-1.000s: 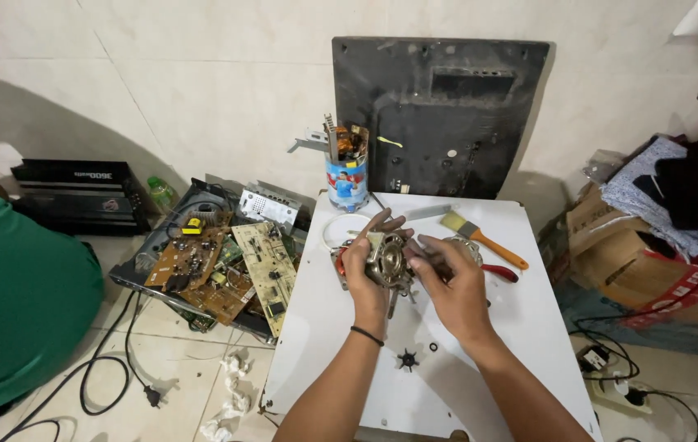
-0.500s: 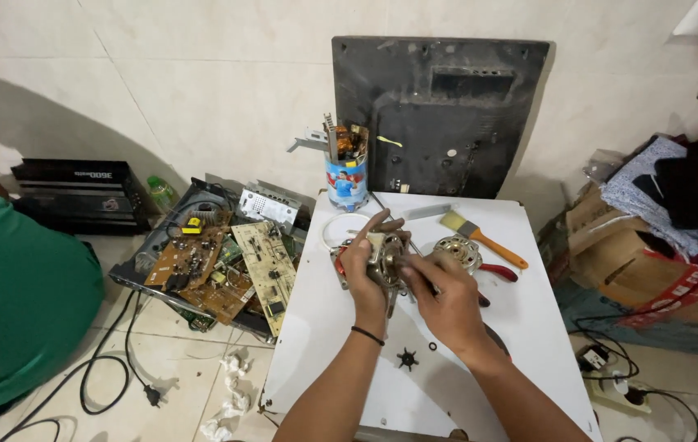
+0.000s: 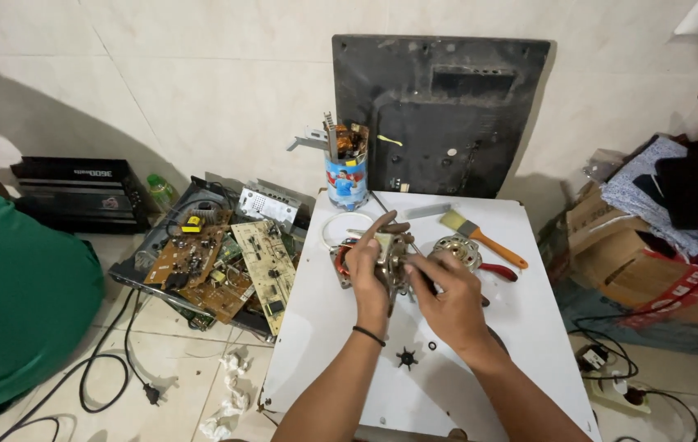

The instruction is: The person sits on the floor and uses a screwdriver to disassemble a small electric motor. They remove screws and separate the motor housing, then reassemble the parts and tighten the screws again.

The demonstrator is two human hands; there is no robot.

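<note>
Change: right hand (image 3: pixel 447 299) had slid in from the right and closed on the motor (image 3: pixel 388 260); a second earlier it sat further right, over the round metal part (image 3: pixel 457 250), which now showed bare.
Motor: small, metal, with copper windings, held just above the white table (image 3: pixel 521 327), near its far middle.
Left hand: left hand (image 3: pixel 369 266) was wrapped round the motor's left side, fingers curled over the top; a firm hold.
Right hand: its fingers pinched narrowly at the motor's right face; whether they gripped a small piece there or only pressed on it could not be told.
Relation: motor lay between both hands, its shaft pointing down toward the table; the left hand carried it, the right met it from the right side.
Near: red-handled pliers (image 3: pixel 498 270) and an orange-handled brush (image 3: pixel 480 236) lay just right of the round part; a white ring (image 3: pixel 341 225) lay left of the motor.
Far edge: a blue printed cup (image 3: pixel 346 182), cylindrical, full of tools, stood at the table's back left; a black panel (image 3: pixel 439 115) leaned on the wall behind.
Floor left: brown and green circuit boards (image 3: pixel 226 262) in a tray, a black amplifier box (image 3: pixel 79 192).
Floor right: brown cardboard boxes (image 3: pixel 611 245) with red tape, cloth piled on top.
Other person: green sleeve (image 3: pixel 13 303) at far left.
</note>
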